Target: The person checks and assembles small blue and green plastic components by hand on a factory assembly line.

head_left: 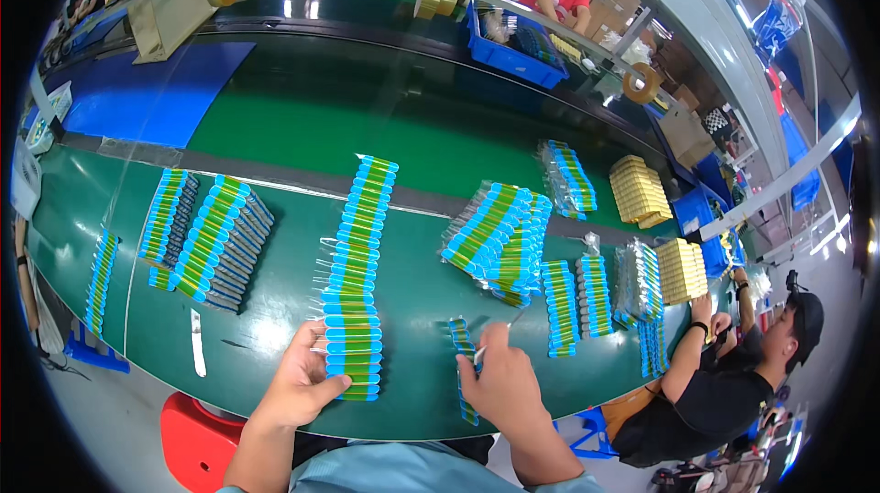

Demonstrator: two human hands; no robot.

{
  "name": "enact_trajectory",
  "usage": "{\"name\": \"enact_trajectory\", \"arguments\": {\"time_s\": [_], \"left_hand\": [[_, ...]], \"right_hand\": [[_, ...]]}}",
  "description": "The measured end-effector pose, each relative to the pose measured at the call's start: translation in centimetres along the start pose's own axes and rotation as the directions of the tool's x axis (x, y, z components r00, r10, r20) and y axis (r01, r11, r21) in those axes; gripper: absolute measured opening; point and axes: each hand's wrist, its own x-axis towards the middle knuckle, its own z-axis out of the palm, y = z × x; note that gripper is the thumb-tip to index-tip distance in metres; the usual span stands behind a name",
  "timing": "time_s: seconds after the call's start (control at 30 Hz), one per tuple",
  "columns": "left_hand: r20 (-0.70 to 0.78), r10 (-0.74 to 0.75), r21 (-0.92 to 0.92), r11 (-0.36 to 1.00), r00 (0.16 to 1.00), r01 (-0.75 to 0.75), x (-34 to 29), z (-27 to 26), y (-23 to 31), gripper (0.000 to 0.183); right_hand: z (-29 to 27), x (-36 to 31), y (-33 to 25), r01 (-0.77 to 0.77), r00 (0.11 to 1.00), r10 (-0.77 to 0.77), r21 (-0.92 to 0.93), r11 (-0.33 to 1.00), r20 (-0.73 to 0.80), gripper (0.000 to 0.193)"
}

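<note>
My left hand (307,376) is closed on the near end of a long strip of blue-and-green segments (357,259), its thumb on top. The strip lies away from me along the green bench, with thin pale prongs along its left edge. My right hand (504,381) is closed around a slim tool (518,317), mostly hidden by the fingers; only a thin grey tip shows, so its kind is unclear. Just left of that hand, partly covered by it, lies a narrow strip of small blue-and-green segments (461,337).
Stacked blue-and-green strips stand at left (220,236) and right (500,232). A white flat piece (198,344) lies at front left. Yellow stacks (639,192) and a co-worker in black (710,401) are at right. A red stool (197,447) is below the bench.
</note>
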Motion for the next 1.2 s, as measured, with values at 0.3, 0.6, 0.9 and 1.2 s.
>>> {"name": "enact_trajectory", "arguments": {"time_s": [0.3,0.6,0.9,1.2], "left_hand": [[0.045,-0.032,0.048,0.998,0.998,0.029,-1.7,-0.3,-0.8,0.070],[0.038,-0.063,-0.055,0.996,0.997,0.065,-1.7,0.1,-3.0,0.076],[0.332,-0.057,-0.315,0.934,0.942,0.168,-0.8,3.9,-5.5,0.084],[0.264,-0.207,-0.376,0.877,0.942,0.298,-1.7,4.0,-5.0,0.050]], "right_hand": [[-0.9,-1.3,1.7,0.028,0.999,-0.026,0.105,0.994,-0.023,0.035],[-8.6,-4.5,0.2,0.503,0.772,0.002,0.613,0.609,-0.635,0.047],[3.0,-3.6,-0.4,0.267,0.929,-0.033,0.608,0.748,-0.369,0.063],[5.2,-3.1,-1.7,0.316,0.946,-0.269,0.708,0.632,-0.183,0.050]]}}
